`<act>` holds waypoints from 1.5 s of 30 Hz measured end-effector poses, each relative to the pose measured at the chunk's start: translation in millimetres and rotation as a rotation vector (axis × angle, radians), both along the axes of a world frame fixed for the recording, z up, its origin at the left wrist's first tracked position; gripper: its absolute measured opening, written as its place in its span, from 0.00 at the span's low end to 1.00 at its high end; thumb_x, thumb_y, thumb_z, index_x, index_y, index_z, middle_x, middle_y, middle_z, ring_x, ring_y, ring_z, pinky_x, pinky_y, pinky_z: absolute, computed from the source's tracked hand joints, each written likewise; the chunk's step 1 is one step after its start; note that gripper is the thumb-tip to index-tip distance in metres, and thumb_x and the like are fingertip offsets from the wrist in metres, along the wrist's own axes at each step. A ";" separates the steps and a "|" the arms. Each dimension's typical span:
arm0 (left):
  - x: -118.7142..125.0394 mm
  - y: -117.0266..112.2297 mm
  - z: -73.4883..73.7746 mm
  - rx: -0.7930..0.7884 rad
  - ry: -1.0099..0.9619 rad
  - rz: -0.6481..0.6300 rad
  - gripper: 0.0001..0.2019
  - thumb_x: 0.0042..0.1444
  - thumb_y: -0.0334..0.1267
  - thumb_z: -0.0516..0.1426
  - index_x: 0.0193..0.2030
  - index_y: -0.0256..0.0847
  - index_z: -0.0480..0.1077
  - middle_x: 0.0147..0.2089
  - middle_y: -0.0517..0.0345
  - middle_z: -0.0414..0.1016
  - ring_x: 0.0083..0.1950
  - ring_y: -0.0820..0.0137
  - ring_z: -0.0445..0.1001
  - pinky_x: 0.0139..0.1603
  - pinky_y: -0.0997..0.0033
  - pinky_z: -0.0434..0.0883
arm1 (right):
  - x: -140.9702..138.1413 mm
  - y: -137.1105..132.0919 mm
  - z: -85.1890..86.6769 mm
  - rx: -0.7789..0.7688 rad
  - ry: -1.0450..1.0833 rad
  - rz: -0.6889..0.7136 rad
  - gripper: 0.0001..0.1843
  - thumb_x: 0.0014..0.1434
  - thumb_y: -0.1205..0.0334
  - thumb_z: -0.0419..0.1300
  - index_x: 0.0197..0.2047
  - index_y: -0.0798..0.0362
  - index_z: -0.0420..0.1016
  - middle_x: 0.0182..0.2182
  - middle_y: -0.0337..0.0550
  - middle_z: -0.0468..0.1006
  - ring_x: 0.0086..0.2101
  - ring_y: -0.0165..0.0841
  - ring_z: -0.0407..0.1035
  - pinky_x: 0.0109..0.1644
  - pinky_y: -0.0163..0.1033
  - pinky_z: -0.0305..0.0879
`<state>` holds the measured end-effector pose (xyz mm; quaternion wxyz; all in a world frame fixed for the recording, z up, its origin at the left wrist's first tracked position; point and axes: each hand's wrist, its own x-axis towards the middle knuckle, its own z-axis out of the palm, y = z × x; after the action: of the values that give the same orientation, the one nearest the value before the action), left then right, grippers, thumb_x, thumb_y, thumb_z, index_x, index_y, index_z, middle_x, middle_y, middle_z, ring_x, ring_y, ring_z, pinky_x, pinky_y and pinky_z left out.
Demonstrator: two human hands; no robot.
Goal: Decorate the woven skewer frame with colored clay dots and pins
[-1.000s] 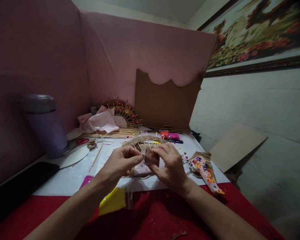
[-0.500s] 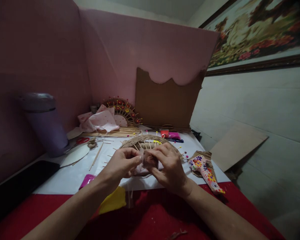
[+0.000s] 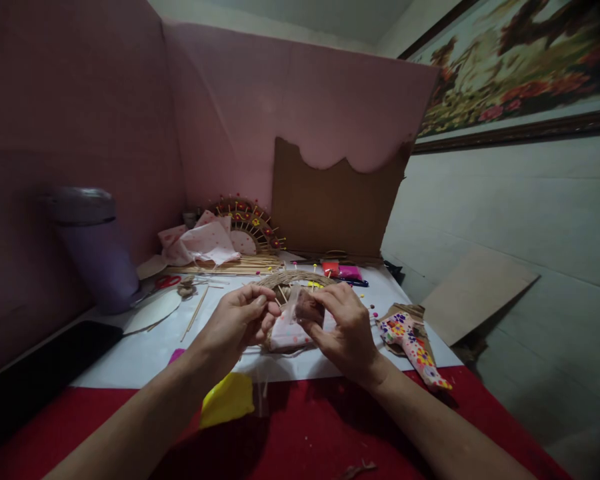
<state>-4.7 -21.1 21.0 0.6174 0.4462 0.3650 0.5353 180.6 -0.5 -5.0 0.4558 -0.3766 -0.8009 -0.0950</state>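
Right at the middle, the small clear packet (image 3: 307, 308) with a brown lump inside is pinched in the right hand (image 3: 347, 333) just above the table (image 3: 130, 360), the left hand (image 3: 237, 323) beside it curled closed, a twine-wound fan (image 3: 290, 277) behind and a purple tumbler (image 3: 100, 260) far left.

The right hand (image 3: 347, 330) covers part of the small dark packet (image 3: 309, 309), its contents too dim to tell. With the left hand (image 3: 240, 323) it hides most of the woven ring (image 3: 295, 277). The painting (image 3: 520, 60) runs off the right edge.
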 end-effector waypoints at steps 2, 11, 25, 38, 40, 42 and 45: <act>-0.5 -0.7 -0.2 0.006 0.040 -0.038 0.09 0.51 0.40 0.59 0.35 0.37 0.67 0.25 0.61 0.72 0.14 0.83 0.58 0.12 0.84 0.51 | 0.0 -0.2 0.1 -0.008 0.007 0.001 0.08 0.51 0.63 0.62 0.37 0.52 0.71 0.34 0.45 0.73 0.38 0.40 0.63 0.42 0.46 0.61; -2.8 0.7 -2.9 -0.056 0.036 -0.116 0.17 0.50 0.48 0.60 0.35 0.34 0.72 0.16 0.69 0.55 0.14 0.84 0.48 0.13 0.82 0.44 | 0.4 -0.1 1.4 -0.020 0.050 -0.001 0.08 0.52 0.60 0.61 0.37 0.53 0.71 0.34 0.46 0.73 0.37 0.40 0.63 0.41 0.45 0.61; -4.3 0.2 4.8 -0.029 -0.063 0.080 0.18 0.44 0.49 0.64 0.23 0.34 0.67 0.16 0.65 0.65 0.14 0.84 0.57 0.13 0.85 0.51 | 0.7 1.1 0.9 0.011 0.078 -0.005 0.07 0.51 0.63 0.61 0.36 0.53 0.71 0.34 0.46 0.73 0.37 0.40 0.63 0.41 0.45 0.61; -23.9 14.8 16.7 0.238 0.004 0.450 0.15 0.33 0.38 0.69 0.24 0.33 0.69 0.22 0.58 0.75 0.20 0.75 0.69 0.18 0.80 0.61 | 0.0 0.0 -0.8 -0.011 0.080 0.015 0.08 0.52 0.61 0.61 0.36 0.54 0.72 0.33 0.46 0.72 0.37 0.40 0.63 0.41 0.45 0.60; -29.4 19.4 21.8 0.225 0.024 0.464 0.17 0.36 0.45 0.68 0.22 0.34 0.68 0.18 0.59 0.72 0.17 0.77 0.66 0.15 0.80 0.56 | 0.1 0.5 -1.4 -0.005 0.085 0.027 0.08 0.51 0.62 0.62 0.36 0.54 0.72 0.33 0.46 0.72 0.37 0.40 0.63 0.41 0.44 0.60; -34.6 25.3 29.8 0.236 0.011 0.481 0.18 0.39 0.49 0.65 0.23 0.33 0.70 0.17 0.60 0.70 0.15 0.78 0.63 0.13 0.80 0.54 | 0.2 1.2 -1.9 -0.001 0.090 0.035 0.08 0.51 0.63 0.62 0.36 0.55 0.72 0.33 0.46 0.72 0.36 0.40 0.62 0.41 0.44 0.60; -38.7 36.6 43.2 0.277 0.005 0.477 0.16 0.37 0.43 0.66 0.27 0.32 0.73 0.20 0.58 0.72 0.18 0.78 0.64 0.16 0.80 0.57 | 0.2 2.0 -2.2 -0.005 0.088 0.048 0.09 0.50 0.64 0.63 0.36 0.55 0.72 0.32 0.45 0.72 0.36 0.39 0.62 0.41 0.44 0.60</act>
<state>-43.4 15.5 64.3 0.4060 0.4293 0.3846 0.7091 180.7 1.5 -7.2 0.4915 -0.3624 -0.7892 -0.0655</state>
